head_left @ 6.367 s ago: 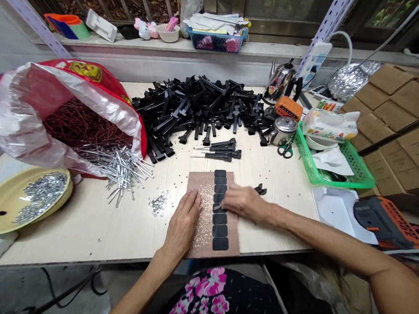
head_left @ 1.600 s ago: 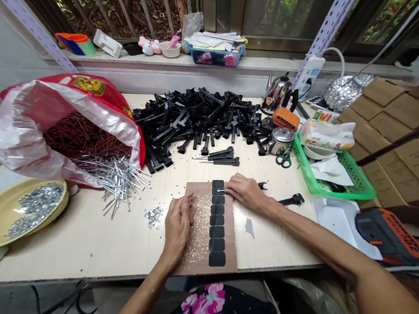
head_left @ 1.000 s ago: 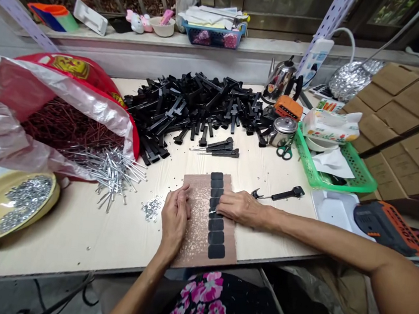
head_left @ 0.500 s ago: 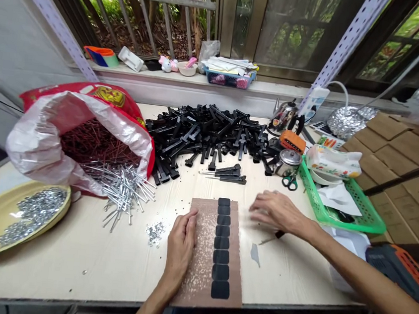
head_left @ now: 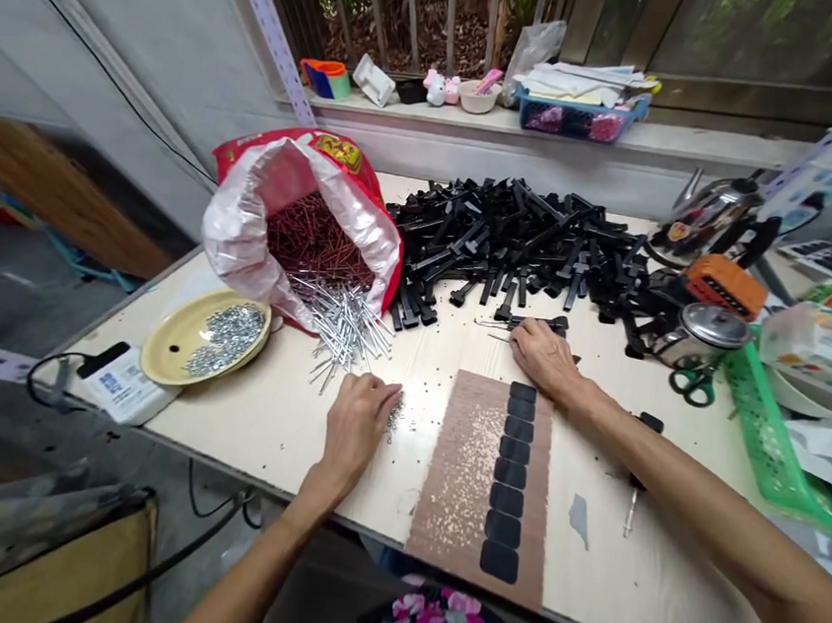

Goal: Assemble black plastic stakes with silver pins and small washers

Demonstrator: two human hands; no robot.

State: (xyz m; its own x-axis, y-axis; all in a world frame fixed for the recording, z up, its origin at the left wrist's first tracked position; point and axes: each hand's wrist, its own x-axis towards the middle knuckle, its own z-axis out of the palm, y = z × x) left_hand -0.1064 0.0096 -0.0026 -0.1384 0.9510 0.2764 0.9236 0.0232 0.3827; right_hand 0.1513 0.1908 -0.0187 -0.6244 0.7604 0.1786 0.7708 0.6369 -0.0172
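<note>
My left hand [head_left: 358, 422] rests palm down on the table, fingertips on a small heap of tiny silver washers [head_left: 395, 414], fingers bent and close together. My right hand [head_left: 543, 356] lies further back, its fingers curled over a few black handled pins [head_left: 534, 321] by the big pile of black plastic parts [head_left: 528, 239]. Whether it grips one is hidden. Between the hands lies a brown board [head_left: 469, 476] with a column of black pads [head_left: 510, 475].
A red and white sack [head_left: 278, 213] spills silver nails [head_left: 344, 329]. A yellow dish [head_left: 194, 338] holds washers. A kettle [head_left: 716, 214], steel pot [head_left: 703, 332], scissors [head_left: 691, 383] and green basket [head_left: 760, 437] stand at right. One finished pin [head_left: 637, 474] lies near my right forearm.
My left hand slid off the brown board leftward to the washer heap. My right hand left the board and reached back to the black pins. The view swung left.
</note>
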